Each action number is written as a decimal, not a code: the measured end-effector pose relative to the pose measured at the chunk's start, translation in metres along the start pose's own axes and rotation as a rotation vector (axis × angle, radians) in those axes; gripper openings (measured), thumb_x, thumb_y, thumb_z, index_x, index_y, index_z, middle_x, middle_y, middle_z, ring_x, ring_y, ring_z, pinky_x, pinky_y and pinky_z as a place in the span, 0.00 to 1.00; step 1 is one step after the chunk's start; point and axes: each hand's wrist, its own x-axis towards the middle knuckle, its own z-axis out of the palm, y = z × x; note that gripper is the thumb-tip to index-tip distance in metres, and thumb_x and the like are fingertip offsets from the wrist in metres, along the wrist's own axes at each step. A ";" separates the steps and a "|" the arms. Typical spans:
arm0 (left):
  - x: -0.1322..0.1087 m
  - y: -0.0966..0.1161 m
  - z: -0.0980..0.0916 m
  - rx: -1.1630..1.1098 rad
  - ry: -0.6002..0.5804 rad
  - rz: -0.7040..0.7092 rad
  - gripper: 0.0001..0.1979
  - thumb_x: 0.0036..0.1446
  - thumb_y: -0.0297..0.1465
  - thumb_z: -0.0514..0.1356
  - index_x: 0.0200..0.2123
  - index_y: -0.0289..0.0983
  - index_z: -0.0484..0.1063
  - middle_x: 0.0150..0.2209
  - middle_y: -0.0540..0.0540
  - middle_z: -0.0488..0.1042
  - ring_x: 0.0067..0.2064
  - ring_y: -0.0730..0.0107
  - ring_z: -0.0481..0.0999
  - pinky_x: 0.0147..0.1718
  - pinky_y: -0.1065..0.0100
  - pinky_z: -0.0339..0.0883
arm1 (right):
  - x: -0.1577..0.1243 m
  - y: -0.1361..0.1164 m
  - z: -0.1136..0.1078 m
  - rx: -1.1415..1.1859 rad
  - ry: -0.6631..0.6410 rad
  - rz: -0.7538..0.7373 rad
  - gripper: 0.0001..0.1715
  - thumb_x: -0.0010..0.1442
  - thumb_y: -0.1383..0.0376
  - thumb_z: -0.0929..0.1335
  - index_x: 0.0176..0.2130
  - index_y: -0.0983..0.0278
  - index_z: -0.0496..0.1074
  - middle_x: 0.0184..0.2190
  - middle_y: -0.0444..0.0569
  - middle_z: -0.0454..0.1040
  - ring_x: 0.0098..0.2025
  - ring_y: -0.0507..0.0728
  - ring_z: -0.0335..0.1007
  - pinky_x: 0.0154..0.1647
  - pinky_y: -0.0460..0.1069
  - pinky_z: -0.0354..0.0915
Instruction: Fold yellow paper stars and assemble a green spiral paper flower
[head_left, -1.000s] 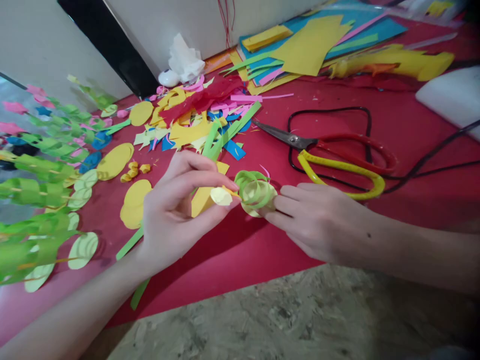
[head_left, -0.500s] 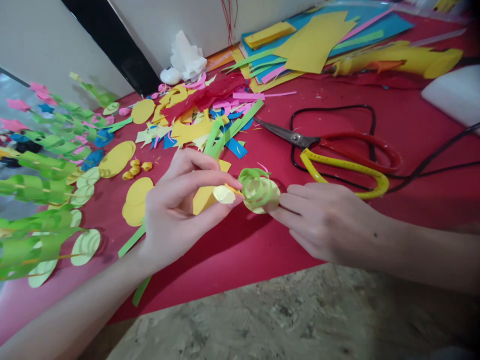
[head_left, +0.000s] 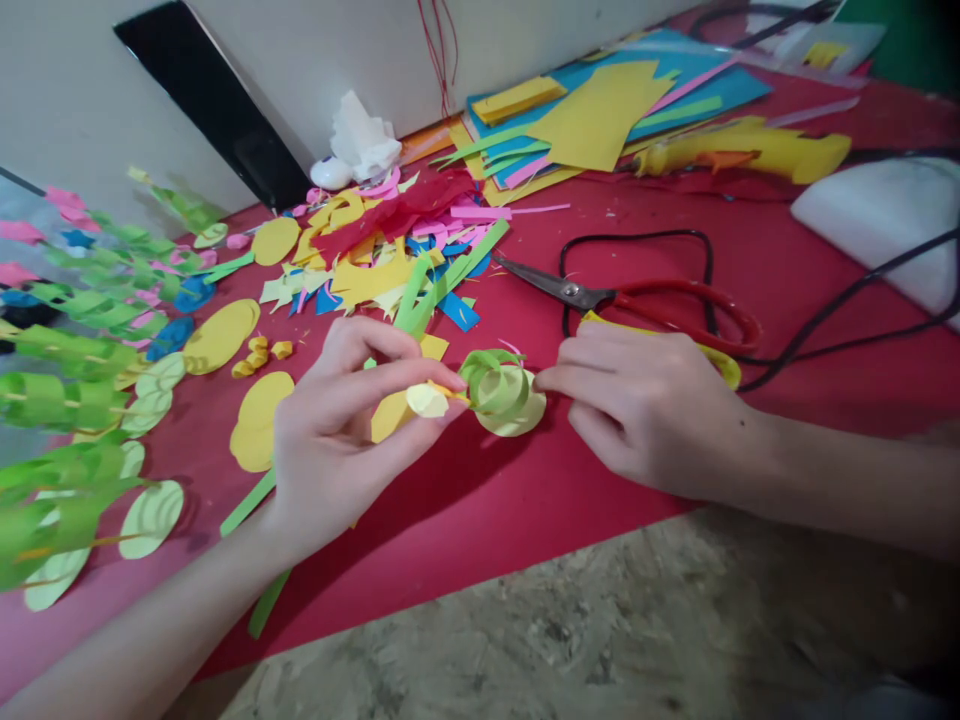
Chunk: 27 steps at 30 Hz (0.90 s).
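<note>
My left hand (head_left: 352, 410) is closed in a pinch, thumb and forefinger on the thin orange stem of a small paper tree. The paper tree (head_left: 501, 392) has a green paper spiral and a pale round base facing right; its pale yellow tip (head_left: 427, 401) shows by my left thumb. To its right, my right hand (head_left: 637, 405) has the forefinger stretched to the edge of the base, the other fingers bent and apart from it. My right thumb is hidden. Behind this hand lie scissors (head_left: 574, 292) with red and yellow handles, partly covered.
Several finished-looking spiral trees (head_left: 64, 400) stand at the left. Paper scraps (head_left: 375, 270) are heaped at the back, beside yellow paper discs (head_left: 262, 420). A yellow glue gun (head_left: 742, 150) and coloured sheets (head_left: 600, 110) lie at the back right. A black cord (head_left: 840, 290) crosses the right side.
My right hand's fingers have eased away from the base, leaving the forefinger at its edge. The left pinch stays on the stem. The whole view has shifted slightly.
</note>
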 end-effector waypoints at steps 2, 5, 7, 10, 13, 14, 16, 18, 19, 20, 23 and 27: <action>0.000 0.000 0.000 0.009 0.000 -0.002 0.14 0.46 0.20 0.62 0.37 0.40 0.74 0.31 0.51 0.65 0.36 0.78 0.64 0.36 0.71 0.61 | 0.005 0.006 -0.002 -0.027 0.007 0.014 0.17 0.57 0.70 0.57 0.34 0.69 0.74 0.29 0.51 0.69 0.34 0.54 0.59 0.31 0.48 0.54; 0.001 0.000 0.000 0.009 0.004 -0.008 0.14 0.46 0.20 0.63 0.37 0.40 0.74 0.31 0.51 0.65 0.36 0.78 0.64 0.35 0.72 0.61 | 0.010 0.012 -0.002 -0.054 -0.049 0.010 0.17 0.57 0.70 0.58 0.39 0.67 0.73 0.33 0.53 0.68 0.38 0.57 0.57 0.35 0.50 0.54; 0.001 0.000 0.000 0.003 0.009 -0.005 0.15 0.46 0.20 0.62 0.37 0.41 0.74 0.31 0.51 0.66 0.36 0.78 0.64 0.34 0.72 0.61 | 0.012 0.014 0.000 -0.067 -0.105 0.010 0.18 0.56 0.71 0.59 0.41 0.66 0.73 0.35 0.53 0.68 0.40 0.57 0.56 0.37 0.51 0.53; 0.002 0.000 0.001 -0.003 0.012 -0.006 0.15 0.46 0.20 0.62 0.37 0.42 0.74 0.31 0.51 0.66 0.36 0.78 0.64 0.34 0.73 0.61 | 0.014 0.014 0.005 -0.126 -0.151 0.056 0.17 0.56 0.69 0.60 0.43 0.68 0.72 0.38 0.55 0.66 0.41 0.58 0.55 0.40 0.52 0.52; 0.002 0.000 0.001 0.001 0.012 -0.018 0.15 0.46 0.20 0.62 0.37 0.43 0.74 0.31 0.51 0.65 0.35 0.78 0.64 0.33 0.73 0.62 | 0.015 0.014 0.005 -0.186 -0.114 0.140 0.20 0.57 0.68 0.59 0.47 0.72 0.68 0.40 0.58 0.66 0.43 0.60 0.55 0.41 0.54 0.51; 0.002 0.000 0.001 0.002 0.013 -0.022 0.15 0.46 0.20 0.62 0.37 0.43 0.74 0.31 0.51 0.65 0.35 0.77 0.64 0.33 0.73 0.62 | 0.015 0.014 0.004 -0.189 -0.094 0.156 0.20 0.58 0.69 0.58 0.48 0.73 0.67 0.39 0.58 0.66 0.43 0.60 0.55 0.41 0.54 0.51; 0.002 0.001 0.001 -0.001 0.009 -0.022 0.16 0.46 0.20 0.62 0.38 0.44 0.74 0.31 0.51 0.65 0.35 0.77 0.65 0.33 0.72 0.63 | 0.016 0.016 0.000 -0.168 -0.057 0.166 0.19 0.59 0.70 0.57 0.47 0.72 0.68 0.38 0.57 0.67 0.42 0.59 0.56 0.40 0.53 0.52; 0.003 0.001 0.001 0.004 0.006 -0.020 0.16 0.47 0.20 0.61 0.38 0.44 0.74 0.31 0.51 0.65 0.35 0.76 0.65 0.32 0.72 0.63 | 0.016 0.018 -0.006 -0.124 -0.011 0.158 0.17 0.60 0.69 0.57 0.42 0.70 0.71 0.35 0.54 0.69 0.40 0.58 0.58 0.40 0.52 0.53; 0.003 0.002 0.001 0.010 0.003 -0.019 0.16 0.47 0.20 0.61 0.37 0.44 0.74 0.31 0.51 0.65 0.35 0.76 0.65 0.32 0.72 0.63 | 0.015 0.018 -0.008 -0.097 0.014 0.152 0.16 0.60 0.68 0.57 0.39 0.69 0.72 0.33 0.53 0.70 0.40 0.57 0.58 0.39 0.52 0.53; 0.003 0.002 0.001 0.019 0.002 -0.020 0.16 0.47 0.20 0.61 0.37 0.44 0.74 0.31 0.51 0.65 0.34 0.76 0.65 0.32 0.72 0.63 | 0.015 0.019 -0.010 -0.067 0.037 0.138 0.16 0.60 0.66 0.58 0.36 0.68 0.72 0.32 0.52 0.70 0.39 0.57 0.59 0.39 0.52 0.54; 0.004 0.002 0.000 0.036 0.003 -0.023 0.15 0.47 0.20 0.61 0.36 0.44 0.74 0.30 0.51 0.65 0.34 0.76 0.65 0.33 0.72 0.63 | 0.011 0.016 -0.010 0.026 0.053 0.018 0.15 0.60 0.65 0.59 0.33 0.66 0.73 0.31 0.50 0.71 0.39 0.56 0.60 0.39 0.51 0.56; 0.003 0.002 -0.001 -0.001 -0.007 -0.033 0.14 0.47 0.19 0.60 0.36 0.42 0.73 0.31 0.51 0.65 0.35 0.76 0.65 0.33 0.72 0.62 | 0.006 0.009 0.000 0.121 -0.053 -0.189 0.13 0.59 0.68 0.59 0.34 0.66 0.73 0.34 0.50 0.72 0.40 0.54 0.62 0.42 0.50 0.58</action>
